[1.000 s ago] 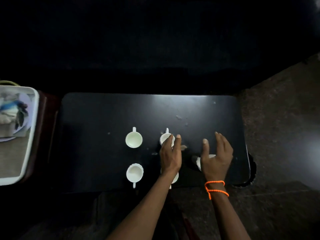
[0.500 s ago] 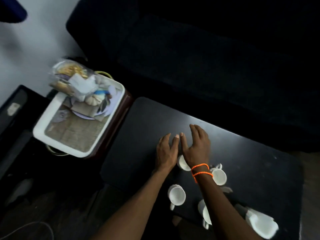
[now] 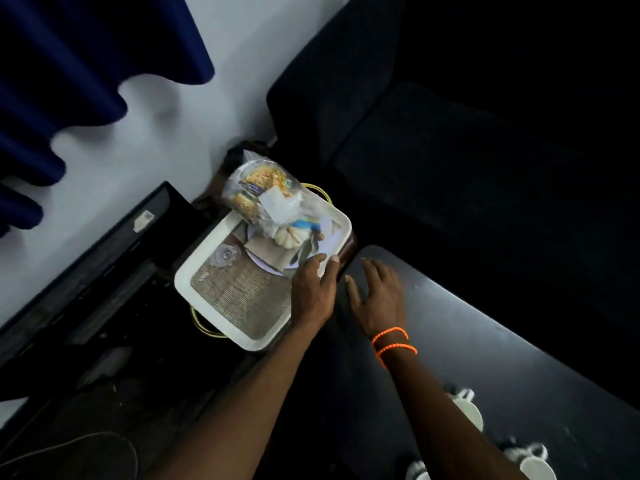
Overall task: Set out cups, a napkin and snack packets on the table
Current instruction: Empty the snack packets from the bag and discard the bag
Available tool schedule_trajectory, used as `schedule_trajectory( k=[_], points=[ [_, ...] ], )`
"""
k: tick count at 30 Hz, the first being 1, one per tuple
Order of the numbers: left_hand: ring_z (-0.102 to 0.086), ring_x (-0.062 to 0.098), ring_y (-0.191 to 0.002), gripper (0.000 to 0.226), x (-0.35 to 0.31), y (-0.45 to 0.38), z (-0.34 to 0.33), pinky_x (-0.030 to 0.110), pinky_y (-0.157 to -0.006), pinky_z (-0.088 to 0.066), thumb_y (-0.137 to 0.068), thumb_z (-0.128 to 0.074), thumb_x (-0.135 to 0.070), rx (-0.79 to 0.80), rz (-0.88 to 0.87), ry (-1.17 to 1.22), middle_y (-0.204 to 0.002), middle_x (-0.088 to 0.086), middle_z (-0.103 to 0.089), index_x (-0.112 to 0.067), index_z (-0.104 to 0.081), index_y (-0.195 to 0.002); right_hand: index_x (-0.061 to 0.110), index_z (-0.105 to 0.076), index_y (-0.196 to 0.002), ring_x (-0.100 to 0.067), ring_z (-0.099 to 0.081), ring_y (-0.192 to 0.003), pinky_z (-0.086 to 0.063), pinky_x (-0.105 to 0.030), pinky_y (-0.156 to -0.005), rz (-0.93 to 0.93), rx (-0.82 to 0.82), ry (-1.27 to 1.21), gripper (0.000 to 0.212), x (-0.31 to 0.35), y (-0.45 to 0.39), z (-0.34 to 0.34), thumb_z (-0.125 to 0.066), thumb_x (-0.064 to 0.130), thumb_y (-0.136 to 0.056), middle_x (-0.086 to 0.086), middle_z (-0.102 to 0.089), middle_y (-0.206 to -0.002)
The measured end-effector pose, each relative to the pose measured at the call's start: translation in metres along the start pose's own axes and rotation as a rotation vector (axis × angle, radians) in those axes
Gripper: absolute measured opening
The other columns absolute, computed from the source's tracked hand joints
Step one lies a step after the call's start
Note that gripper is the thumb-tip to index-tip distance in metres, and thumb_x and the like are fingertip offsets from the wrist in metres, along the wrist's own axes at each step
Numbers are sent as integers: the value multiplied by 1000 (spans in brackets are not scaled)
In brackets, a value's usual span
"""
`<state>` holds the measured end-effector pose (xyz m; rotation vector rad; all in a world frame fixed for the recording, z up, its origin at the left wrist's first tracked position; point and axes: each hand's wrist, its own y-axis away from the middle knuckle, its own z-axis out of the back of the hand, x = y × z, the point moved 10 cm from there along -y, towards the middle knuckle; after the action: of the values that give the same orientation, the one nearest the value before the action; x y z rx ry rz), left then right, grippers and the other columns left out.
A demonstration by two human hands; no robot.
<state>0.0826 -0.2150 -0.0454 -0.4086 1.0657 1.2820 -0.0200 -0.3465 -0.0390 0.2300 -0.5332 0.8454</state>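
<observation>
A white tray (image 3: 207, 268) stands left of the black table (image 3: 502, 355). On its far end lie clear snack packets (image 3: 258, 192), a printed paper napkin (image 3: 294, 237) and a plate. My left hand (image 3: 313, 292) hovers over the tray's near right edge, fingers apart, holding nothing. My right hand (image 3: 377, 296), with orange bands at the wrist, is spread over the table's left end, empty. White cups (image 3: 467, 410) sit on the table at the lower right, partly hidden by my right forearm; another cup (image 3: 535, 464) is near the frame's bottom edge.
A dark sofa (image 3: 467, 150) runs behind the table. Blue curtains (image 3: 69, 64) hang over a pale wall at the upper left. A black low unit (image 3: 104, 265) stands left of the tray. A clear glass lid (image 3: 225, 256) lies on the tray's woven mat.
My view has swung left from the cups to the tray. Both hands moved left off the cups; the left one is now over the tray's edge.
</observation>
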Motion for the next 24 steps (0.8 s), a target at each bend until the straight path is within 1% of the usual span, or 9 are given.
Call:
schedule_trajectory(
  k=[6,8,11,14,16,18,20,22,24],
  points=[
    [-64,32,-116,38,3,-66,69,48,-100,-51,-105,-56,-32,-123,-8,9,-124,19,-69,-1,-68,-124,13,-60,-129,-29,-57,-117,-50,-44,-97,155,79,-81,47,72,-57,-39,-61,41,-92,-9,-63,-126],
    [-65,27,-111,37,9,-83,87,40,-93,-53,-103,-58,-34,-169,32,29,-124,17,-69,-3,-67,-122,13,-57,-134,-29,-54,-123,-49,-44,-101,162,123,-102,51,90,-79,-49,-61,41,-91,-9,-59,-133],
    [-64,25,-102,30,21,-101,112,31,-81,-46,-95,-66,-31,-271,102,16,-120,14,-69,-9,-65,-115,11,-47,-144,-30,-45,-135,-45,-45,-107,146,183,-118,64,112,-111,-64,-66,38,-90,-12,-49,-147],
    [-65,35,-112,48,38,-113,128,42,-89,-53,-90,-70,-40,-349,264,73,-127,18,-65,-4,-62,-120,10,-41,-149,-32,-40,-140,-39,-45,-113,83,201,-214,74,129,-143,-73,-71,36,-86,-14,-42,-153],
    [-62,37,-121,65,56,-121,122,49,-101,-53,-89,-71,-49,-286,439,250,-135,18,-63,-3,-58,-132,12,-35,-153,-32,-37,-143,-35,-42,-116,-3,257,-261,83,133,-158,-84,-72,43,-84,-13,-40,-156],
    [-65,35,-119,63,61,-125,103,50,-103,-54,-92,-65,-57,-147,540,534,-129,17,-68,-5,-62,-129,15,-33,-154,-33,-41,-142,-37,-42,-115,-118,334,-326,89,131,-167,-98,-71,51,-83,-12,-45,-154],
    [-69,29,-105,52,52,-127,92,42,-91,-56,-97,-54,-64,-39,541,708,-114,11,-72,-16,-67,-113,16,-36,-153,-33,-45,-139,-40,-42,-113,-212,369,-403,90,127,-168,-106,-68,59,-82,-11,-50,-151],
    [-69,24,-93,51,49,-129,91,36,-75,-55,-95,-48,-71,-13,540,809,-101,6,-72,-24,-67,-101,16,-41,-150,-32,-50,-136,-41,-43,-112,-281,390,-496,88,122,-165,-109,-64,66,-81,-10,-54,-148],
    [-71,24,-93,56,51,-131,90,36,-72,-55,-90,-49,-78,23,535,844,-99,4,-76,-27,-70,-103,19,-50,-146,-29,-53,-132,-40,-44,-113,-325,426,-589,82,118,-159,-110,-58,70,-83,-7,-58,-144]
  ],
)
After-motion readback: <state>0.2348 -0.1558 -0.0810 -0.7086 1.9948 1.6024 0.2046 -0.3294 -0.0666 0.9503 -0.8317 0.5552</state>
